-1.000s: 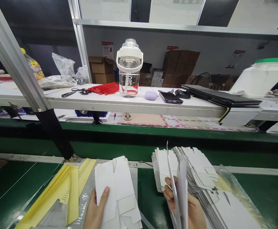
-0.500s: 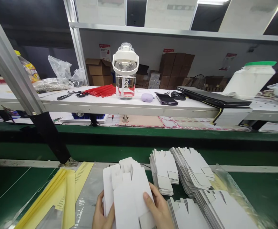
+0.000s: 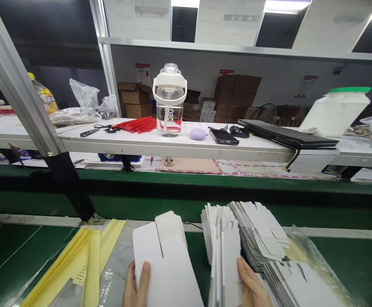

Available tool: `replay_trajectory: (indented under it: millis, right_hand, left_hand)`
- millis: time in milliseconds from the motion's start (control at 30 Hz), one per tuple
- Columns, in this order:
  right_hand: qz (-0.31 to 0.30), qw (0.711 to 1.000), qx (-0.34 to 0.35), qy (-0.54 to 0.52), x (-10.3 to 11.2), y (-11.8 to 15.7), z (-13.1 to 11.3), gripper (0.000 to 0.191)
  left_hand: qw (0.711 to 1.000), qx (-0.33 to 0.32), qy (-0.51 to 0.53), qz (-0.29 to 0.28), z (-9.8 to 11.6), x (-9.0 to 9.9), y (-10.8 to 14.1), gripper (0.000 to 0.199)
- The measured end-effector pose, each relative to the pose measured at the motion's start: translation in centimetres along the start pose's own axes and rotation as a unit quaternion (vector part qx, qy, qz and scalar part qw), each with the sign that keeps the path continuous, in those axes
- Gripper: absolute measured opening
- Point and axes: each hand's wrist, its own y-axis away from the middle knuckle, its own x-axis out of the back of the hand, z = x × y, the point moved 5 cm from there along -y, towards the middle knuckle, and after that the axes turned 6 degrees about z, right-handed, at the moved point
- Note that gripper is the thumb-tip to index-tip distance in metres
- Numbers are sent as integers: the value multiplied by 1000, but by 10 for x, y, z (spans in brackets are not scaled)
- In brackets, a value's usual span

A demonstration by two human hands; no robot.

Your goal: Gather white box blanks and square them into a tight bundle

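At the near edge, a flat white carton blank is gripped by the left hand, the thumb laid on its face; the blank lies over the green bench. Just to its right, a thin batch of white blanks is held on edge by the right hand, fingers closed along its right side. Behind and to the right, a fanned stack of blanks is spread on the bench. Yellow strips are seen at the left. Farther back, a white shelf is occupied by a clear water jug, red sticks and a dark phone.
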Motion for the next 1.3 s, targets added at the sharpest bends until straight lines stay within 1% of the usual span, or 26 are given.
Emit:
replay_trajectory:
  millis: [33,67,100,133,200,233,267,367,400,467,533,633,700,767,833,900,933,1000,1033,1100,1133,1167,1200,1300]
  right_hand:
    - [7,1000,-17,-8,5,0,-2,17]
    - [-2,999,-32,-19,7,0,-2,14]
    - [-27,998,-43,-36,6,0,-2,13]
    - [-66,995,-47,-56,3,2,-1,14]
    - [-140,985,-40,-88,-3,5,-1,19]
    - [-152,983,-35,-97,-3,6,-2,22]
    - [-146,984,-29,-97,-2,6,-4,24]
    - [-92,994,-2,-59,4,7,-19,25]
    - [-91,995,12,-45,3,8,-26,27]
    - [-118,992,41,-13,-5,15,-38,33]
    - [-140,988,59,30,-16,23,-45,38]
    - [-144,980,75,114,-30,32,-46,41]
    - [-145,975,81,146,-34,35,-45,41]
    - [-147,977,83,134,-32,34,-46,40]
    - [-139,982,84,91,-23,28,-51,38]
    - [-121,987,93,44,-6,21,-58,34]
    - [-114,988,98,22,3,18,-61,32]
    - [-118,987,106,-16,19,15,-68,26]
    - [-128,985,110,-31,23,16,-71,24]
    - [-149,982,109,-47,26,19,-75,17]
    - [-157,981,103,-48,24,22,-75,15]
    - [-164,981,91,-44,20,25,-74,13]
    - [-170,982,77,-38,15,28,-72,13]
    - [-196,980,35,-23,-3,35,-62,19]
  left_hand:
    - [1000,3,1,-4,1,0,1,60]
    - [1000,6,1,-9,2,-1,2,57]
    - [1000,8,1,-16,3,-2,3,53]
    - [1000,12,0,-23,5,-2,5,49]
    - [999,18,-6,-41,7,-3,7,43]
    - [998,22,-11,-52,9,-3,7,42]
    - [998,24,-18,-64,12,-4,7,43]
    - [993,13,-45,-107,23,-4,4,48]
    - [990,1,-54,-128,29,-6,3,50]
    - [980,-29,-71,-185,41,-11,-2,49]
    - [961,-58,-94,-254,52,-18,-7,45]
    - [922,-99,-144,-345,65,-30,-15,37]
    - [898,-142,-178,-377,72,-36,-19,33]
    - [875,-201,-204,-391,81,-39,-17,28]
    - [845,-269,-220,-407,90,-41,-7,22]
    - [803,-336,-232,-435,98,-40,10,22]
    - [778,-366,-238,-453,100,-38,20,25]
    - [728,-411,-245,-491,101,-33,37,33]
    - [698,-437,-251,-509,100,-29,43,36]
    - [624,-502,-273,-534,95,-22,52,43]
    - [588,-534,-285,-537,92,-19,54,46]
    - [559,-560,-294,-537,89,-16,54,50]
    - [541,-576,-300,-534,88,-14,53,53]
    - [530,-575,-305,-543,88,-10,50,52]
